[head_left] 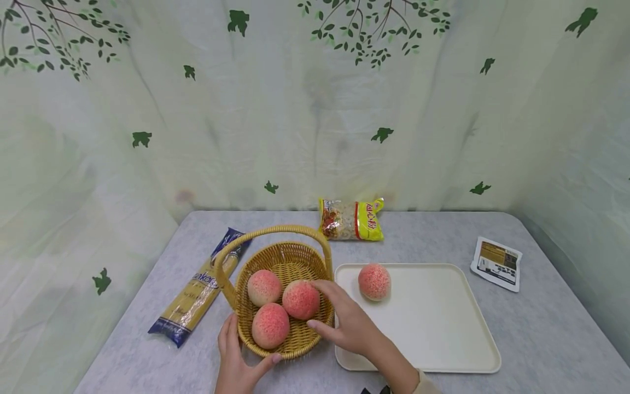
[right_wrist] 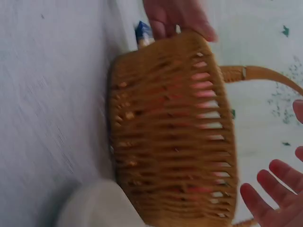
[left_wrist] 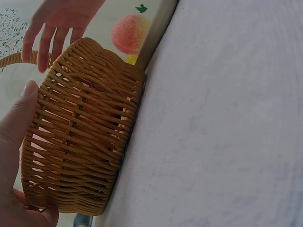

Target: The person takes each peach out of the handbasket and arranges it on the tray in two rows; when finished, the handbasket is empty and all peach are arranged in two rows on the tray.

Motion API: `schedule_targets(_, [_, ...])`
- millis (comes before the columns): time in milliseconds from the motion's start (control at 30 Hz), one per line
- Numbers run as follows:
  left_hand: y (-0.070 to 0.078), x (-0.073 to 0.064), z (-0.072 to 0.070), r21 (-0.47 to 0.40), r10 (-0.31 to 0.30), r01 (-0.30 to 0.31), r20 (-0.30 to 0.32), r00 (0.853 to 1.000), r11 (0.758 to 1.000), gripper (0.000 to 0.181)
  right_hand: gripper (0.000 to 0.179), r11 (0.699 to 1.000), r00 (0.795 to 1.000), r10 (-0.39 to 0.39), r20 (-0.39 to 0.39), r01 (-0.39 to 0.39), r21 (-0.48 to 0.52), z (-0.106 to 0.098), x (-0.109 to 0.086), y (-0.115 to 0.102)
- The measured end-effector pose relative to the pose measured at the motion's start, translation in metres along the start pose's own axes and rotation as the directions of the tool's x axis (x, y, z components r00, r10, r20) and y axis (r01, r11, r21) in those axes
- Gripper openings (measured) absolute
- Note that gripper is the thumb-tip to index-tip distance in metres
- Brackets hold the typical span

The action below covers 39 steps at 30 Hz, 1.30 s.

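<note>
A wicker basket (head_left: 283, 249) with an arched handle holds three pink-and-cream peaches (head_left: 270, 326). My left hand (head_left: 236, 358) grips the basket's near left side, thumb at the rim and fingers round the outer wall, as the left wrist view shows at the woven side (left_wrist: 80, 132). Over the basket's right rim hovers my right hand (head_left: 351, 323), its fingertips right beside the rightmost peach (head_left: 301, 300). In the right wrist view the fingers (right_wrist: 279, 179) are spread and loose above the rim, with nothing between them. Another peach (head_left: 374, 282) sits on the white tray (head_left: 433, 328).
The tray stands just right of the basket. A long blue-and-gold pasta packet (head_left: 197, 295) lies to the left, partly behind the basket handle. At the back edge is a yellow-and-clear food bag (head_left: 351, 220); a small white pouch (head_left: 497, 264) lies far right. A leaf-print curtain (head_left: 315, 109) hangs behind.
</note>
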<state>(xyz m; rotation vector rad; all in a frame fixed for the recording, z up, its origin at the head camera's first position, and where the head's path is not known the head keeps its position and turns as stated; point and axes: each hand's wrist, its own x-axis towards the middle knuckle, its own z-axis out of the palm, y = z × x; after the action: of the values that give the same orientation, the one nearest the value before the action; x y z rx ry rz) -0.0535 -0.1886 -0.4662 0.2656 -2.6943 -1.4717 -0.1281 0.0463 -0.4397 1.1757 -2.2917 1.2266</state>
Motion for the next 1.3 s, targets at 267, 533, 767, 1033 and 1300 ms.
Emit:
schedule_targets(267, [0.000,0.000,0.001,-0.004,0.009,-0.009,-0.003,1.000,1.000,0.117,0.061,0.998,0.986,0.031,0.164,-0.039,0.043,0.024,0.008,-0.010])
schedule_targets(533, [0.000,0.001,0.000,0.000,0.009,-0.009,0.000,1.000,1.000,0.117,0.062,0.998,0.959,0.049,0.278,-0.060,0.032,0.035,0.021,-0.015])
schedule_targets(767, [0.001,0.000,-0.001,0.005,0.015,-0.015,0.000,1.000,1.000,0.117,0.065,0.995,0.926,0.085,0.368,-0.099,0.019,0.039,0.032,-0.014])
schedule_targets(1033, [0.001,0.000,-0.001,0.008,0.013,-0.013,0.005,1.000,1.000,0.116,0.065,0.984,0.888,0.134,0.440,-0.172,0.048,0.043,0.041,-0.013])
schedule_targets(1300, [0.002,0.000,-0.001,-0.001,0.012,-0.012,0.011,1.000,1.000,0.116,0.064,0.971,0.862,0.170,0.478,-0.230,0.070,0.050,0.048,-0.011])
